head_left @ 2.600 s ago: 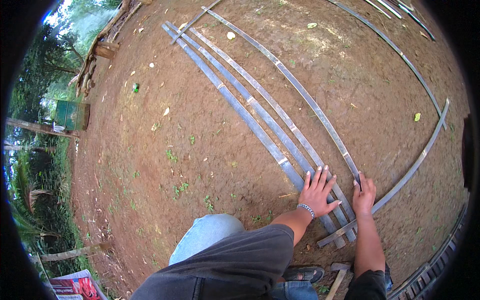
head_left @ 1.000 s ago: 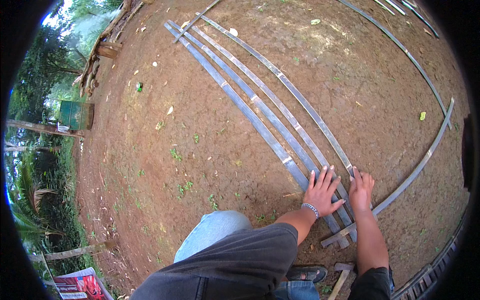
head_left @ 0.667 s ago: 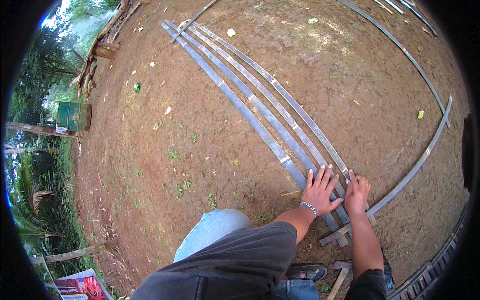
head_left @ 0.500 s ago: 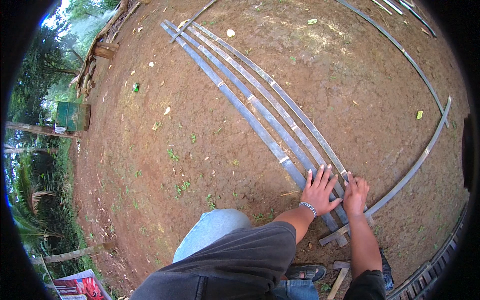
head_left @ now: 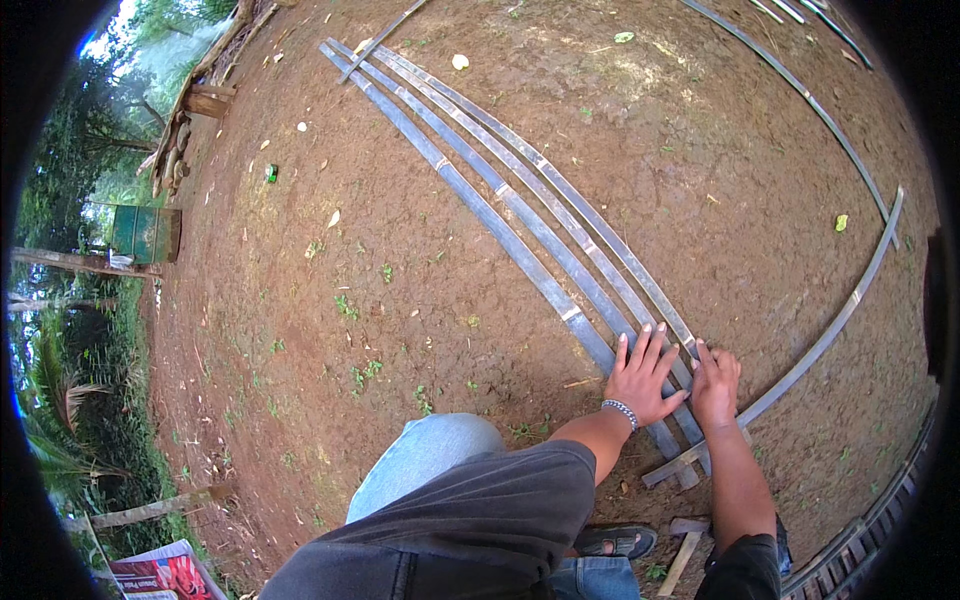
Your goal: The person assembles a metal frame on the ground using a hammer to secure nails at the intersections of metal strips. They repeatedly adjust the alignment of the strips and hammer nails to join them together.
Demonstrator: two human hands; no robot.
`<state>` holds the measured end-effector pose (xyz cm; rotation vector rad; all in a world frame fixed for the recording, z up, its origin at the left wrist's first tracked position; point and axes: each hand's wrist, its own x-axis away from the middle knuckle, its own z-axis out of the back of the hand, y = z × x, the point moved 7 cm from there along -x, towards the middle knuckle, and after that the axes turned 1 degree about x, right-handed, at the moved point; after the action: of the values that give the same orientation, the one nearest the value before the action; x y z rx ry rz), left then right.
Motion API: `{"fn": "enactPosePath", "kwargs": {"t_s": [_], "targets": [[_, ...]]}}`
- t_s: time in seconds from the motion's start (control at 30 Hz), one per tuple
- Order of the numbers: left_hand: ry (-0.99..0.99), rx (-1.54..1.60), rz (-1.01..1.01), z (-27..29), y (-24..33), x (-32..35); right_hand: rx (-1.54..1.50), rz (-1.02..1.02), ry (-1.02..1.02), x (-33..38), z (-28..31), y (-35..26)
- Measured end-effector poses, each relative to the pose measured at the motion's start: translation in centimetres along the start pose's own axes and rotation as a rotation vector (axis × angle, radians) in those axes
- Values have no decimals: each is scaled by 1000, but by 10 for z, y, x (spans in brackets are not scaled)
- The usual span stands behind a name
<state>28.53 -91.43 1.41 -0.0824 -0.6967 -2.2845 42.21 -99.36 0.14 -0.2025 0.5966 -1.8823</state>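
Several long, narrow bamboo slats (head_left: 505,238) lie side by side on the brown dirt, running from the far left toward me. My left hand (head_left: 642,378) rests palm down across the middle slats, its fingers spread. Beside it, my right hand (head_left: 714,388) has its fingers curled around the near part of the rightmost slat (head_left: 590,215); the hand hides the slat's end. Under the near ends passes a curved bamboo crosspiece (head_left: 788,381), which stretches away to the right. Another thin crosspiece (head_left: 382,40) lies over the far ends.
A further bamboo strip (head_left: 800,90) lies at the far right, meeting the crosspiece. By my sandalled foot (head_left: 620,541) is a hammer-like tool with a pale wooden handle (head_left: 680,565). A green drum (head_left: 145,235) stands at the left, near trees. A dark slatted edge (head_left: 860,545) borders the lower right.
Both hands stay in nearly the same spots on the slats. The view has shifted slightly, and the right hand covers a little more of the crosspiece.
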Motion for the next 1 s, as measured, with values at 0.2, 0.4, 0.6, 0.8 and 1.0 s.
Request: {"fn": "enactPosePath", "kwargs": {"t_s": [0.2, 0.4, 0.6, 0.8, 1.0], "targets": [[41, 24, -10, -2, -1, 1, -15, -5, 12, -5, 5, -1], [9, 26, 1, -1, 1, 0, -30, 37, -44, -2, 7, 1], [35, 22, -10, -1, -3, 1, -20, -16, -37, -1, 3, -2], [46, 14, -32, 6, -4, 0, -11, -19, 14, 1, 0, -3], [29, -167, -55, -14, 5, -7, 63, -61, 21, 15, 6, -2]]}}
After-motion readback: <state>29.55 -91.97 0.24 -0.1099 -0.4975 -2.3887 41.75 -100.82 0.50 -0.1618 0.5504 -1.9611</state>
